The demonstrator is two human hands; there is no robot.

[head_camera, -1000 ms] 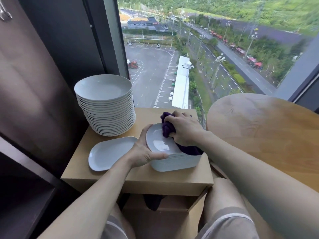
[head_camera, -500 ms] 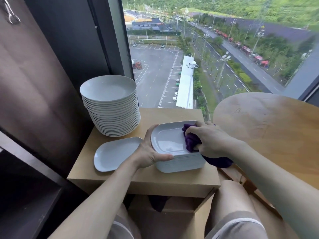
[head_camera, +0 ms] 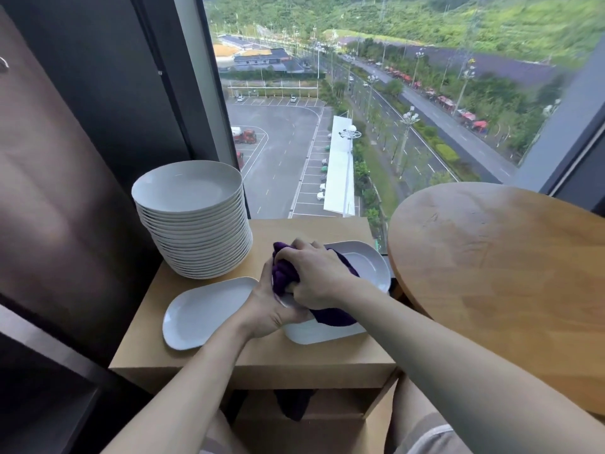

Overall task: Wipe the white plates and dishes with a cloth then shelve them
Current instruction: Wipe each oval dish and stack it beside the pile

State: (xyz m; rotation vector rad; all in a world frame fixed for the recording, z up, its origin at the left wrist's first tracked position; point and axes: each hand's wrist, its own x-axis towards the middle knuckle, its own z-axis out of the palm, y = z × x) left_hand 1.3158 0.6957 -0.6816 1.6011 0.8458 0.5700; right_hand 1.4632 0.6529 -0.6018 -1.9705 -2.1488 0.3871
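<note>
White dish (head_camera: 368,267) sat on the cardboard box (head_camera: 262,362), close to the round wooden table (head_camera: 507,273). In the head view, the left hand (head_camera: 265,309) gripped its near-left rim with curled fingers. The right hand (head_camera: 314,276) clutched a bunched purple cloth (head_camera: 284,277) and pressed it into the dish. 1 oval plate (head_camera: 203,309) lay just beside on the left, and a tall stack of round plates (head_camera: 193,221) stood behind it.

On the box (head_camera: 255,358), the left hand (head_camera: 266,311) grips a white dish (head_camera: 371,267) by its near-left rim, and the right hand (head_camera: 316,276) presses a bunched cloth (head_camera: 283,273) into it. A plate (head_camera: 203,309) lies on the box's left side, a plate stack (head_camera: 193,221) stands at its far-left corner, and a table (head_camera: 507,273) sits just right of the box.
</note>
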